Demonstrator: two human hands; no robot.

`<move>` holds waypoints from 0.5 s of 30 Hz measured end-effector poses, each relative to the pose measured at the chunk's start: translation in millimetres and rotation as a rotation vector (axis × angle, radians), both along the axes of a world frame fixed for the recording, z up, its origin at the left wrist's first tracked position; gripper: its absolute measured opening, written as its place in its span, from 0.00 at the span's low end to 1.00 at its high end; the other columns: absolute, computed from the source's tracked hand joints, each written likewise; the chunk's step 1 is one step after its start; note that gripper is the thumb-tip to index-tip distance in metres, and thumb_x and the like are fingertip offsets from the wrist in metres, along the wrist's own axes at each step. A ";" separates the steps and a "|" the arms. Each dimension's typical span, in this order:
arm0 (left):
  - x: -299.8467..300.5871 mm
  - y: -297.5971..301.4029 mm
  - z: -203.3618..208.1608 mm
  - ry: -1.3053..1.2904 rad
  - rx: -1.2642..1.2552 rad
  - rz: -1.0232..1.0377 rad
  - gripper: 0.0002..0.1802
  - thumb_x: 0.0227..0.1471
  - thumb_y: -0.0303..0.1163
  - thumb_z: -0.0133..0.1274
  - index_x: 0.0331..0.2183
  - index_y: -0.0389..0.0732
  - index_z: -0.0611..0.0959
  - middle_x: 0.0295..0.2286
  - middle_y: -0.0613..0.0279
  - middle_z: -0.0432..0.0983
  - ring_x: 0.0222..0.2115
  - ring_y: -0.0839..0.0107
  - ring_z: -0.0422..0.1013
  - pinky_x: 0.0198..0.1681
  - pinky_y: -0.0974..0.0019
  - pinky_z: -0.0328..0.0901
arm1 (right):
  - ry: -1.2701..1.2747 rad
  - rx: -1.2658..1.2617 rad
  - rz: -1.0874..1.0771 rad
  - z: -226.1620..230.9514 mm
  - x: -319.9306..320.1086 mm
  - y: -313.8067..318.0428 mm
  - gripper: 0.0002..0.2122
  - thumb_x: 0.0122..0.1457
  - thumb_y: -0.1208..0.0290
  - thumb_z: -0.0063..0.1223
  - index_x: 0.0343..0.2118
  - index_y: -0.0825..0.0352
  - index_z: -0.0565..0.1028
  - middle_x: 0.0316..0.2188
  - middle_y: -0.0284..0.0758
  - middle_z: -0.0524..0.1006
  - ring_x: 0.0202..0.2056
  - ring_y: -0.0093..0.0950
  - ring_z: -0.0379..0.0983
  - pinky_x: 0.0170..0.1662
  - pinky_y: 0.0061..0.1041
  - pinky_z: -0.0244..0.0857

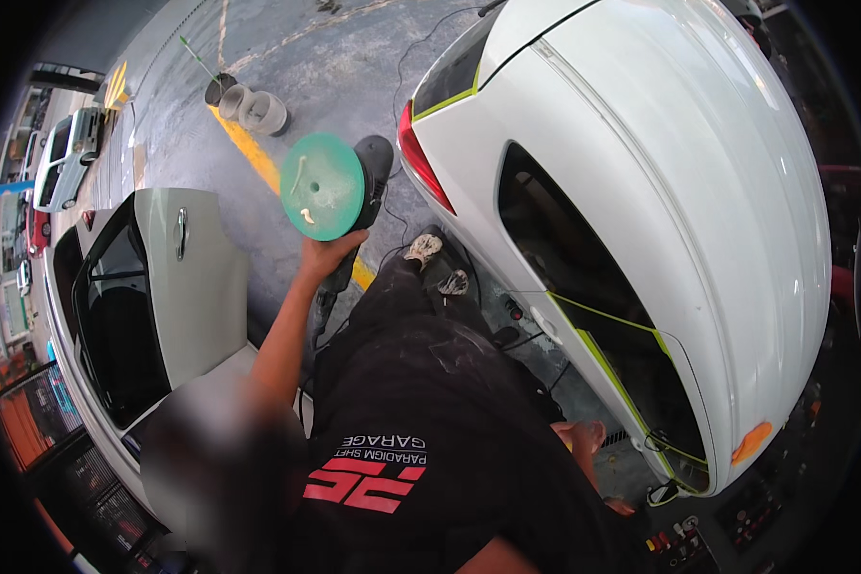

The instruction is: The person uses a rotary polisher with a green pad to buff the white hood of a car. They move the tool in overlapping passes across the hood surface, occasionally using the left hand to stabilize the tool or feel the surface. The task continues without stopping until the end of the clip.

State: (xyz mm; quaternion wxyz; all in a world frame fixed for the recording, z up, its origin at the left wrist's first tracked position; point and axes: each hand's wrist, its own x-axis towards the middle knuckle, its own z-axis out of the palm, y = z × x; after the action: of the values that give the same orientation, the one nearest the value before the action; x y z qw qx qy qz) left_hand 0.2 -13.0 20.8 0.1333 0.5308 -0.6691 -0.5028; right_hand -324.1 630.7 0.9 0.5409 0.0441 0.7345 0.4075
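My left hand (330, 251) is closed around a black polishing machine (373, 167), held out ahead at the left. Its round green pad (323, 187) faces up toward me, with pale cream streaks on it. My right hand (585, 438) is low beside my body, near the side of the white car (679, 153). Its fingers look curled, and what they hold is partly hidden and cannot be made out. Yellow-green masking tape (598, 364) edges the car's side windows.
A light-coloured car's open door (187, 258) stands at my left. Ahead, several buckets (258, 112) sit by a yellow floor line (249, 148). A dark cable (399, 77) runs over the grey floor. Small tools (679, 540) lie at the lower right. A blurred shape hides part of the lower left.
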 end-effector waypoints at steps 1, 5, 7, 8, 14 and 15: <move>-9.1 -6.1 19.8 0.060 -0.008 -0.031 0.32 0.46 0.40 0.76 0.50 0.34 0.83 0.46 0.56 0.82 0.45 0.64 0.77 0.51 0.58 0.71 | 0.035 -0.222 0.003 -3.8 3.0 -1.3 0.37 0.56 0.44 0.67 0.63 0.64 0.74 0.62 0.50 0.74 0.64 0.48 0.71 0.62 0.56 0.68; -132.0 -46.2 128.1 0.337 -0.139 -0.091 0.32 0.49 0.37 0.74 0.54 0.33 0.83 0.48 0.58 0.81 0.46 0.67 0.76 0.51 0.61 0.71 | 0.157 -1.119 -0.091 -61.7 -30.7 -119.7 0.36 0.57 0.50 0.69 0.62 0.73 0.72 0.57 0.56 0.77 0.57 0.50 0.77 0.58 0.44 0.71; -151.2 -57.4 167.5 0.559 -0.394 0.000 0.33 0.47 0.33 0.75 0.53 0.35 0.82 0.48 0.59 0.81 0.46 0.66 0.76 0.53 0.61 0.71 | 0.111 -1.544 -0.332 -42.0 -24.1 -241.9 0.36 0.58 0.57 0.72 0.64 0.73 0.70 0.57 0.51 0.78 0.54 0.41 0.78 0.56 0.36 0.73; -160.7 -67.8 193.0 0.665 -0.534 -0.020 0.35 0.43 0.31 0.76 0.53 0.37 0.82 0.46 0.59 0.80 0.45 0.66 0.76 0.53 0.61 0.71 | 0.040 -1.566 -0.382 -20.7 -20.0 -305.6 0.39 0.57 0.58 0.73 0.67 0.71 0.68 0.60 0.52 0.75 0.56 0.42 0.77 0.57 0.36 0.72; -183.8 -75.3 329.0 1.298 -0.409 -0.304 0.37 0.47 0.44 0.59 0.54 0.29 0.74 0.46 0.40 0.77 0.46 0.56 0.77 0.53 0.52 0.73 | -0.066 -2.309 -0.492 42.8 43.1 -531.8 0.53 0.52 0.60 0.78 0.75 0.64 0.52 0.63 0.50 0.66 0.43 0.31 0.77 0.43 0.31 0.76; -182.2 -72.5 347.6 1.402 -0.314 -0.304 0.38 0.45 0.46 0.61 0.53 0.30 0.74 0.46 0.41 0.77 0.46 0.57 0.76 0.54 0.52 0.72 | 0.003 -2.243 -0.446 35.7 41.9 -549.0 0.44 0.55 0.57 0.74 0.70 0.65 0.59 0.58 0.49 0.70 0.43 0.33 0.78 0.43 0.32 0.75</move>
State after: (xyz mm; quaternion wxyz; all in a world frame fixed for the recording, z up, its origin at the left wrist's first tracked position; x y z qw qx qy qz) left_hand -182.0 -85.5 368.4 0.5334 -0.0397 -0.5571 -0.6353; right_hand -282.2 81.7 36.6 0.3352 -0.3336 0.6609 -0.5826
